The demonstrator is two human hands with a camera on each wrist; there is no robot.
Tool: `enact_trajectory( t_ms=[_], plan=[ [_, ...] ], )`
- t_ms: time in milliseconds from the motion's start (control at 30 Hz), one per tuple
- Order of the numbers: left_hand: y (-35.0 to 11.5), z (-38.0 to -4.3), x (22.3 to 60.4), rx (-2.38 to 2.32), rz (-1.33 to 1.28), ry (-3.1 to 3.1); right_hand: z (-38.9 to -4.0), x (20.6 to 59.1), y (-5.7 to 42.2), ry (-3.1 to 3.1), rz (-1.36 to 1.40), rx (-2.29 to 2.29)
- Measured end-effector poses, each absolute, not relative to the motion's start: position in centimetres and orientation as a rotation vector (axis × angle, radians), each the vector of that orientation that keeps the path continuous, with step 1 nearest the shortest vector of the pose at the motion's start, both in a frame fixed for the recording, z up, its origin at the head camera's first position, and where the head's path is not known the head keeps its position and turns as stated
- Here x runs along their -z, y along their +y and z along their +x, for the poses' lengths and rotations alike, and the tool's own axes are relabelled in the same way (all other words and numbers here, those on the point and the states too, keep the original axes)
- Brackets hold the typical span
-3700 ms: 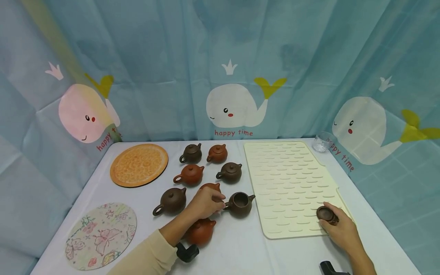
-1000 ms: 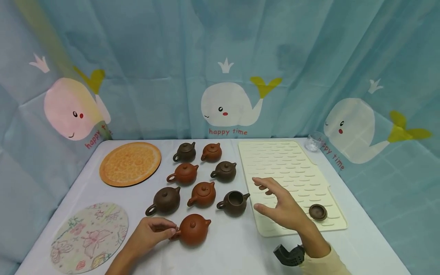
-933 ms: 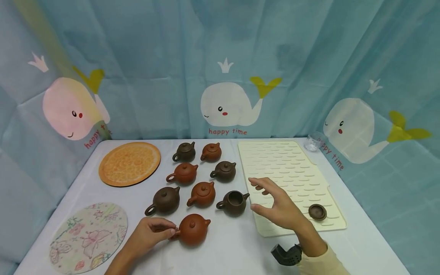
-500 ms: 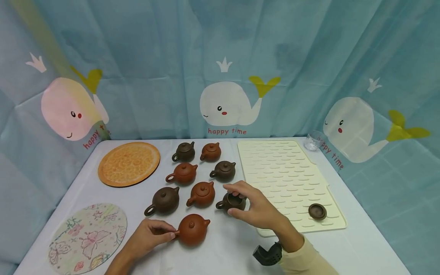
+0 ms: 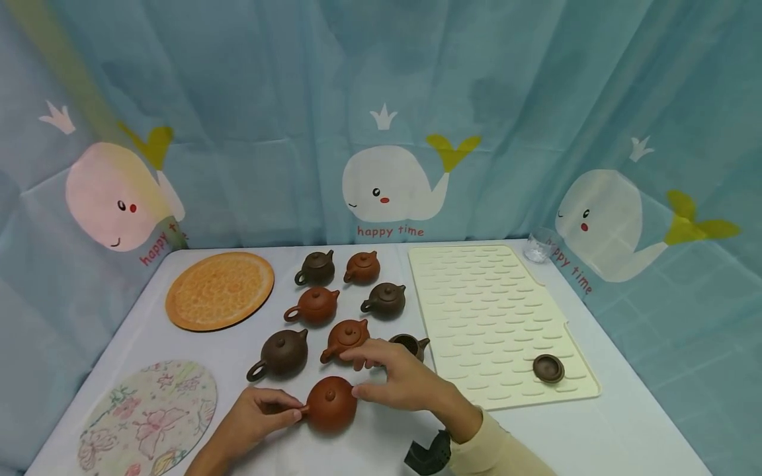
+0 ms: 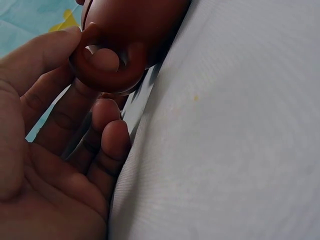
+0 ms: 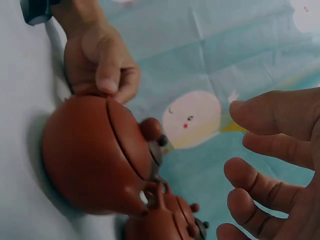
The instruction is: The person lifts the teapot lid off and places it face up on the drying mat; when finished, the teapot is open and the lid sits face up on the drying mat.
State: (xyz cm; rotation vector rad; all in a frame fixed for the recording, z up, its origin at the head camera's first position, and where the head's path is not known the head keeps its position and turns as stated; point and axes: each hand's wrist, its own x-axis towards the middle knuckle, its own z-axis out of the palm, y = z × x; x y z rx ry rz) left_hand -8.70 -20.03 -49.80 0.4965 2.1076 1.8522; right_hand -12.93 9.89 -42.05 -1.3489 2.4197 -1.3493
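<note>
My left hand (image 5: 253,420) pinches the handle (image 6: 102,77) of the nearest reddish-brown clay teapot (image 5: 331,406); in the left wrist view the thumb and fingers are at the handle loop. This teapot stands upright on the white cloth with its lid on. Held out over the spout side is my right hand (image 5: 407,380), fingers spread and holding nothing. In the right wrist view its fingers (image 7: 272,112) are apart from the lid knob (image 7: 150,129). Behind the right hand, partly hidden, stands a dark lidless teapot (image 5: 421,350). A small dark round lid (image 5: 548,369) lies on the cream mat.
Several more teapots stand behind, among them a dark one (image 5: 284,354) and a reddish one (image 5: 345,336). A cream ribbed mat (image 5: 476,317) lies at right, a clear glass (image 5: 538,246) behind it. At left are an orange round mat (image 5: 220,291) and a floral round mat (image 5: 149,420).
The dark lid was set down on the cream mat. My left hand moved from the middle teapots to the nearest teapot's handle; my right hand came left, past the lidless teapot, to its spout side.
</note>
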Motion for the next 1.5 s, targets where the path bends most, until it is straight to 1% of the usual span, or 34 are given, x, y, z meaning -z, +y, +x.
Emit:
enact_trajectory(
  t_ms=[367, 533, 667, 833, 1067, 1267, 1500],
  plan=[
    [-20.1, -8.8, 49.8, -1.841, 0.475, 2.105, -12.8, 43.3, 7.2, 2.464, -1.363, 1.161],
    [-20.2, -8.6, 49.7, -1.814, 0.468, 2.125, -12.7, 44.1, 6.7, 2.519, -1.371, 1.030],
    [-20.2, -8.7, 49.6, -1.806, 0.497, 2.142, -12.6, 44.4, 6.6, 2.566, -1.371, 0.974],
    [-20.1, -8.7, 49.5, -1.788, 0.472, 2.156, -12.4, 44.6, 6.3, 2.597, -1.366, 0.939],
    [-20.3, -8.9, 49.6, -1.788, 0.492, 2.154, -12.6, 44.9, 5.9, 2.621, -1.447, 0.938],
    [-20.8, -9.5, 49.6, -1.812, 0.422, 2.088, -13.6, 45.2, 5.6, 2.623, -1.564, 0.959],
    [-20.5, -9.2, 50.9, -1.902, 0.462, 1.914, -13.1, 46.5, 6.5, 2.507, -1.516, 1.206]
  ],
)
